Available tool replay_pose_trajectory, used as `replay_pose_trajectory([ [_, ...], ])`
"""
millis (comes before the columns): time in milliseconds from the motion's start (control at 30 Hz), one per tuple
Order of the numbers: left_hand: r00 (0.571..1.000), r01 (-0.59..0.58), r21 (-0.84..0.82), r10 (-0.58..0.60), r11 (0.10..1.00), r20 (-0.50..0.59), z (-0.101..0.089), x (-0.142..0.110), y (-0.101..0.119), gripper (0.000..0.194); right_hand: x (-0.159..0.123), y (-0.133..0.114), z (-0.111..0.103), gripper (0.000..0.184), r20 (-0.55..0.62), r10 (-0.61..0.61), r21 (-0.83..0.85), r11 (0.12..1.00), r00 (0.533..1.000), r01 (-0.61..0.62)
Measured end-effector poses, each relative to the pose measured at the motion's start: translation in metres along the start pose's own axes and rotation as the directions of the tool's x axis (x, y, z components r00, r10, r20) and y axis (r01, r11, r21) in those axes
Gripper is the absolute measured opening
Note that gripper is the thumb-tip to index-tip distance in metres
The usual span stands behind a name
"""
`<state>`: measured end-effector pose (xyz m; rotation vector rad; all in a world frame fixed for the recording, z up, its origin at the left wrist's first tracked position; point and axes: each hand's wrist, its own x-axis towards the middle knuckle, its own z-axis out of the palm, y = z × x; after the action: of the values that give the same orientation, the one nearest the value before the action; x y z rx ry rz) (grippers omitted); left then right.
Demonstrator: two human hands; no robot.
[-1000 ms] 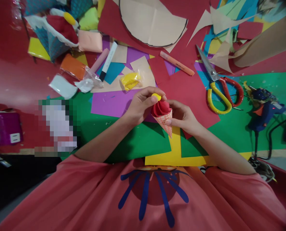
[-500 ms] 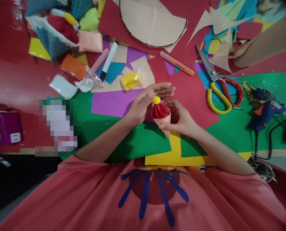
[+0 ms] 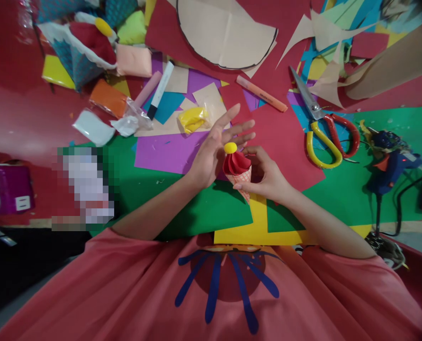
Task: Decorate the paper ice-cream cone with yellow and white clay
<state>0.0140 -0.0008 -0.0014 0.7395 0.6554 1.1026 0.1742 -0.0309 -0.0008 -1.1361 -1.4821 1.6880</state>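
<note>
While left hand [image 3: 210, 154] is splayed, right hand [image 3: 270, 176] pinches cone [image 3: 242, 177].

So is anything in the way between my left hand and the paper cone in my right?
No, nothing visible stands between them. Your left hand is open beside the paper cone and its yellow ball, and your right hand holds the cone from the other side.
</note>
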Motion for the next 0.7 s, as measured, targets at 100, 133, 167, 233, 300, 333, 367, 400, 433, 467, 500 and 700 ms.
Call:
replay_pose_trajectory([
  [100, 0.999, -0.029, 0.062, 0.031, 0.998, -0.026, 0.001, -0.001, 0.0, 0.043, 0.0, 0.002, -0.001, 0.068, -0.01, 0.006, -0.064, 0.998, 1.0, -0.006],
  [133, 0.999, -0.032, 0.077, 0.033, 0.997, -0.014, 0.001, -0.001, -0.001, 0.041, 0.0, 0.003, -0.001, 0.069, -0.01, -0.006, -0.07, 0.997, 1.0, 0.005],
  [167, 0.999, -0.032, 0.081, 0.032, 0.996, 0.0, 0.001, -0.002, -0.002, 0.038, 0.0, 0.005, -0.002, 0.069, -0.01, -0.024, -0.068, 0.997, 1.0, 0.023],
  [233, 0.999, -0.038, 0.067, 0.037, 0.997, 0.018, 0.002, -0.004, -0.005, 0.031, 0.0, 0.008, -0.002, 0.071, -0.006, -0.044, -0.055, 0.998, 0.999, 0.043],
  [300, 0.999, -0.052, 0.066, 0.051, 0.996, 0.014, 0.002, -0.004, -0.006, 0.029, 0.001, 0.011, -0.001, 0.074, -0.008, -0.03, -0.057, 0.998, 1.0, 0.029],
  [333, 0.998, -0.058, 0.079, 0.057, 0.995, 0.01, 0.002, -0.005, -0.007, 0.029, 0.001, 0.011, -0.001, 0.075, -0.011, -0.021, -0.061, 0.998, 1.0, 0.02],
  [367, 0.998, -0.065, 0.095, 0.064, 0.993, 0.016, 0.002, -0.004, -0.007, 0.029, 0.001, 0.011, -0.001, 0.076, -0.014, -0.017, -0.06, 0.998, 1.0, 0.016],
  [400, 0.997, -0.073, 0.103, 0.071, 0.992, 0.029, 0.002, -0.004, -0.006, 0.03, 0.001, 0.011, -0.001, 0.075, -0.015, -0.02, -0.054, 0.998, 1.0, 0.019],
  [433, 0.996, -0.077, 0.099, 0.074, 0.992, 0.04, 0.002, -0.004, -0.005, 0.033, 0.001, 0.009, -0.001, 0.074, -0.015, -0.027, -0.043, 0.999, 1.0, 0.027],
  [467, 0.996, -0.082, 0.089, 0.079, 0.993, 0.045, 0.001, -0.003, -0.005, 0.038, 0.001, 0.008, -0.001, 0.072, -0.016, -0.037, -0.029, 0.999, 0.999, 0.037],
  [500, 0.995, -0.091, 0.081, 0.088, 0.993, 0.041, 0.001, -0.003, -0.004, 0.042, 0.001, 0.007, -0.002, 0.071, -0.02, -0.044, -0.022, 0.999, 0.999, 0.043],
  [700, 0.975, -0.187, 0.278, 0.213, 0.942, -0.066, -0.004, -0.004, -0.002, 0.026, 0.001, 0.002, -0.005, 0.072, -0.071, -0.062, -0.111, 0.992, 0.996, 0.054],
])
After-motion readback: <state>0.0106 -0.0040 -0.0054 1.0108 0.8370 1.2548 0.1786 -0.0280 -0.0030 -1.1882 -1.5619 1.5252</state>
